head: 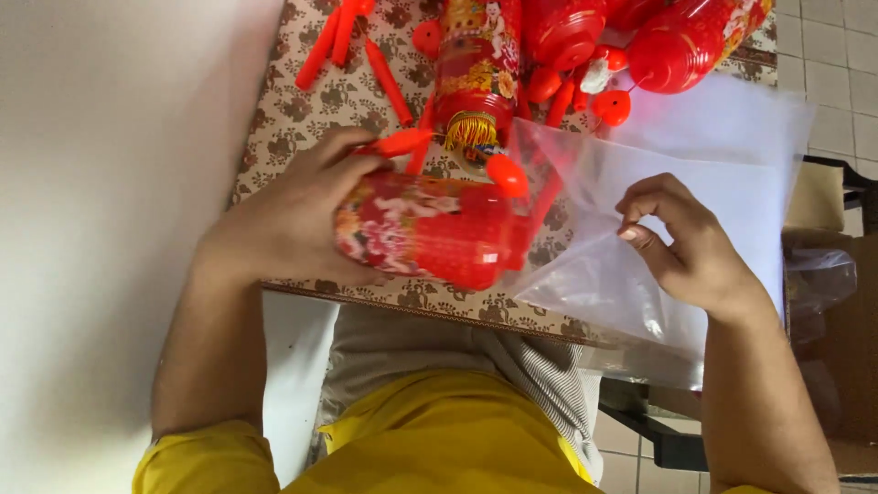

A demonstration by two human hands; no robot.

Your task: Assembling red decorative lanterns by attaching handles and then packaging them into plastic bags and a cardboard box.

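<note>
Over the patterned table (302, 119), a red lantern (425, 229) is gripped by the left hand (293, 215) at the mouth of a clear bag (594, 265) pinched by the right hand (686, 242); film could tear if snagged.

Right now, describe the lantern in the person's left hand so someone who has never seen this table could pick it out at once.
Start at the floral-patterned brown and cream table, strewn with red plastic lanterns and red sticks. At its near edge, the left hand grips a red cylindrical plastic lantern lying sideways. Unlike the others, it is lifted, its ribbed end pointing at the clear plastic bag pinched by the right hand.
</note>
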